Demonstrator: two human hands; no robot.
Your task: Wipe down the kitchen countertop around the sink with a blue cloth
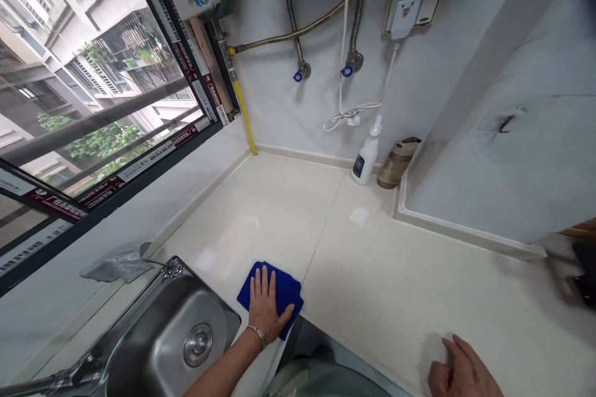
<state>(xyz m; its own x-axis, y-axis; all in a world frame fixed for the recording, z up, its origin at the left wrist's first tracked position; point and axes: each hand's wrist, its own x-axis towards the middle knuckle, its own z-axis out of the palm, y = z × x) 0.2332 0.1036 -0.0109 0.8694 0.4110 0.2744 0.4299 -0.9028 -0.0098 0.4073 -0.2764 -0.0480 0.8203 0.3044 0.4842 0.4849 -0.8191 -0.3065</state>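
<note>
My left hand (265, 309), with a bracelet at the wrist, lies flat on a folded blue cloth (289, 286). Its fingers are stretched out over the cloth and the thumb points right. The cloth rests on the cream countertop (261, 205) at the front edge, just right of the steel sink (161, 322). At the lower right, my right hand (465, 371) is over the counter with loosely bent fingers, thumb apart, and no object visible in it. The frame's bottom edge cuts off part of that hand.
A white spray bottle (365, 158) and a brown bottle (397, 163) stand against the back wall. Crumpled plastic (118, 265) lies beside the sink. A cable (347, 116) and hoses (298, 25) hang above the counter. The wall juts out at right (493, 161).
</note>
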